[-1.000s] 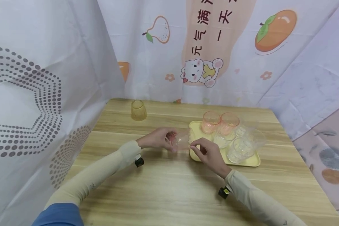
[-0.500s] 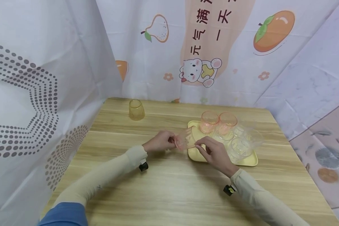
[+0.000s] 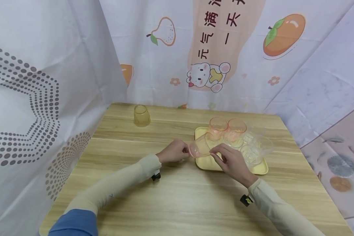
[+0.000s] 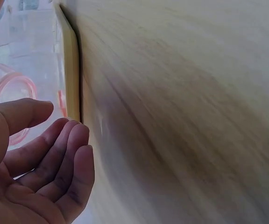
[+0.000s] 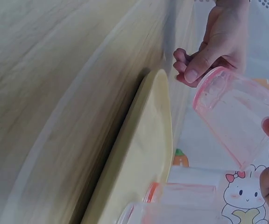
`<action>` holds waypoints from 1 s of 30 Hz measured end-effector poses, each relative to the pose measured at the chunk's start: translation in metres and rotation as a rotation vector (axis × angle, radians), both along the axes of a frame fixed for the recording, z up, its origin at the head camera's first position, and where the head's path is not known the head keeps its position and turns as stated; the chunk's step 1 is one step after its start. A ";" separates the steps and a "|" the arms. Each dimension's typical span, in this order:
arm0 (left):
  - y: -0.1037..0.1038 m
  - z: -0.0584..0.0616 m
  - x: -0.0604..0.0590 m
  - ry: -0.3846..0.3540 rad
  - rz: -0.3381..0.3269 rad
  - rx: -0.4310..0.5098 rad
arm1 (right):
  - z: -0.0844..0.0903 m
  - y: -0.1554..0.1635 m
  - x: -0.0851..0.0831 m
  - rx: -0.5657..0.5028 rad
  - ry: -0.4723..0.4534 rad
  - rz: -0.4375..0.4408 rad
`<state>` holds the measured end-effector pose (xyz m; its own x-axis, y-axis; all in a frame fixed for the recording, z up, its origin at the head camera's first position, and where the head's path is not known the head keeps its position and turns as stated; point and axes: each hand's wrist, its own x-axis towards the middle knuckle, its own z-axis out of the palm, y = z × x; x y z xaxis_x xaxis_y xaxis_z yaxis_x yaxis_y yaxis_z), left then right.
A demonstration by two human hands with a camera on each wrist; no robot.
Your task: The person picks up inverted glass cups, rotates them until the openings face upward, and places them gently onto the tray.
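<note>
Clear pink-rimmed plastic cup tilted on its side between two hands, above the near left corner of the tray.

Underneath, pale wooden table; on it, flat pale-yellow plastic tray crowded with two upright pink-tinted cups at the back and clear glass tumblers to the right, just beside the held cup. Far left, well apart, upside-down yellow plastic cup. Right hand pinching the cup's base with curled fingertips. Left hand at the pink rim, thumb against it in the right wrist view, fingers loosely bent and not wrapped round it.
</note>
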<state>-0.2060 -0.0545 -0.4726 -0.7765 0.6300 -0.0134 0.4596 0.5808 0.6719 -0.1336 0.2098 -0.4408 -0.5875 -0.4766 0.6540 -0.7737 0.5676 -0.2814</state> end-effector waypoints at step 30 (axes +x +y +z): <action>0.029 -0.014 0.004 0.075 -0.046 -0.086 | -0.008 0.034 0.016 0.114 0.012 -0.017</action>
<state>-0.2022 -0.0257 -0.4865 -0.7474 0.6642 -0.0115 0.5345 0.6115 0.5834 -0.1176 0.2442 -0.4485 -0.5884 -0.5385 0.6032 -0.7667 0.6086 -0.2045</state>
